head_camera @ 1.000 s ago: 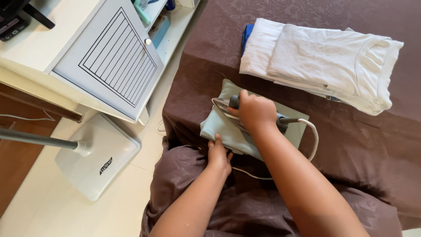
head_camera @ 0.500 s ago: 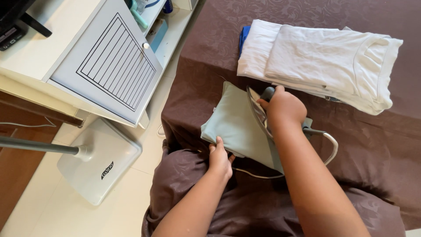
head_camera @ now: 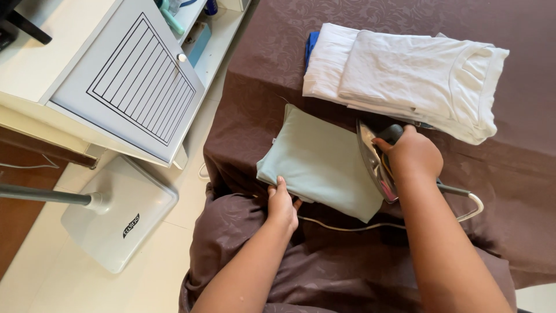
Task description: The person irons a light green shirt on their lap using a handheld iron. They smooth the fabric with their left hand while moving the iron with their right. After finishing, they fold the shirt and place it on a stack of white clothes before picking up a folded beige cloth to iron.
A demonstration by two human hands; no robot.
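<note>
A folded pale green cloth (head_camera: 324, 162) lies on a brown patterned bedspread (head_camera: 278, 69). My right hand (head_camera: 412, 153) grips the handle of a clothes iron (head_camera: 375, 162), which is tipped up on its side at the cloth's right edge with its metal soleplate facing the cloth. My left hand (head_camera: 282, 204) presses flat on the near left corner of the green cloth. The iron's white cord (head_camera: 347, 227) runs along the bedspread below the cloth and loops round to the right.
A stack of folded white garments (head_camera: 405, 81) lies beyond the cloth, with something blue (head_camera: 311, 45) under its left end. To the left stand a white unit with a lined panel (head_camera: 130, 87) and a white stand base (head_camera: 119, 211) on the tiled floor.
My right hand has slid the iron from the middle of the green cloth to its right edge and tipped it onto its side. My left hand stayed on the near corner.
</note>
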